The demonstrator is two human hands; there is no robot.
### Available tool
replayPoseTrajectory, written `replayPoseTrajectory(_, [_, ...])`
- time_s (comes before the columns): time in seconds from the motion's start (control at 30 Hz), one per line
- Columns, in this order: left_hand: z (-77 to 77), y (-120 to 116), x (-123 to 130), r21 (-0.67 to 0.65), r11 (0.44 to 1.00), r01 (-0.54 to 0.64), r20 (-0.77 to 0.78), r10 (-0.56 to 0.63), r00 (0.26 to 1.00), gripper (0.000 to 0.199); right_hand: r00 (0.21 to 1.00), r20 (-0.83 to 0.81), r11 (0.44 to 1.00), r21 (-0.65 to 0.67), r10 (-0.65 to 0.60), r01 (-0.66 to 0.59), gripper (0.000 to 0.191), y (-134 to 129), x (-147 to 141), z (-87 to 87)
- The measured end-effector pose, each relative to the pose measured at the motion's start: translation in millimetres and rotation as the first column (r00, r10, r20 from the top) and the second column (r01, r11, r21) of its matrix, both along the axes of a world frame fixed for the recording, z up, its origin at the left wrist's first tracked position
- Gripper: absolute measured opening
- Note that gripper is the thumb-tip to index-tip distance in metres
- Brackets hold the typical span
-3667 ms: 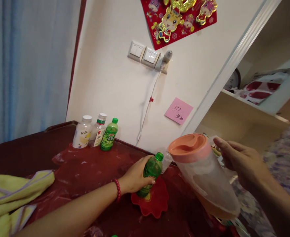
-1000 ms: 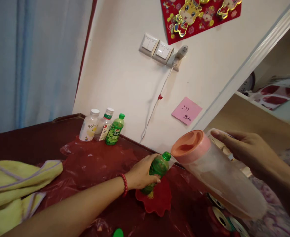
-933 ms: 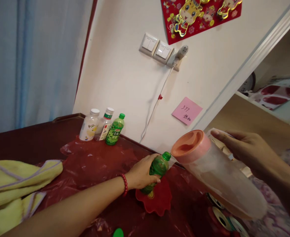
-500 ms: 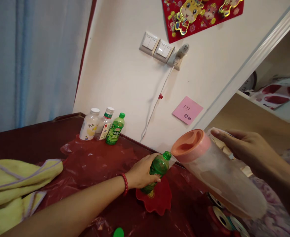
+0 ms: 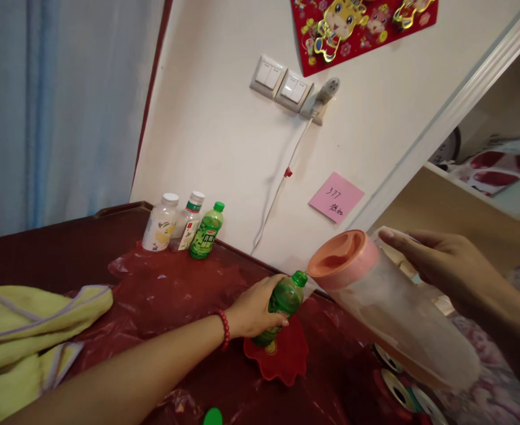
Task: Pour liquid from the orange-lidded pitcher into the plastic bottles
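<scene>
Wrapped round a green plastic bottle, my left hand keeps it over a red scalloped dish. The bottle's neck is uncapped. My right hand grips the handle of a translucent pitcher, which is tipped so that its orange lid is at the bottle's mouth. Whether liquid is flowing between them I cannot tell. A loose green cap lies near the bottom edge of the view.
Along the wall stand a white jar, a clear bottle with a white cap and a capped green bottle. A yellow towel lies at left. Dark red containers sit below the pitcher. A white cord hangs down the wall.
Both hands, the bottle and the pitcher stay almost where they were. The pitcher may have shifted very slightly.
</scene>
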State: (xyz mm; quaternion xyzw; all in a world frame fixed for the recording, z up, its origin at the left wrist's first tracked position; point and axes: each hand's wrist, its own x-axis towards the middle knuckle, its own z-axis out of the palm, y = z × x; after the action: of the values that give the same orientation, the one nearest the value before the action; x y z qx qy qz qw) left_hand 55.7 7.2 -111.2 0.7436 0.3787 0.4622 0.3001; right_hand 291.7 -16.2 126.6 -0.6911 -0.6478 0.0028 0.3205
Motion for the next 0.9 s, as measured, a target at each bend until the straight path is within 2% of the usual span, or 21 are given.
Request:
replayPoseTrajectory(0.17, [-0.1,-1,0,-0.007,1.0,0.005,0.005,-0.005,1.0,0.083,1.0,-0.019,1.0,0.004,-0.003,0.004,0.073,6,6,-0.1])
replayPoseTrajectory(0.37, [-1.5,1,1,0.007,1.0,0.0,0.004,0.0,1.0,0.084,0.999,0.024,0.999,0.028,-0.023,0.022,0.069,-1,0,2.2])
replayPoseTrajectory(0.9, [1.0,-1,0,-0.013,1.0,0.008,0.004,-0.008,1.0,0.082,0.999,0.027,0.999,-0.003,-0.047,0.047,0.077,-6,-5,6.6])
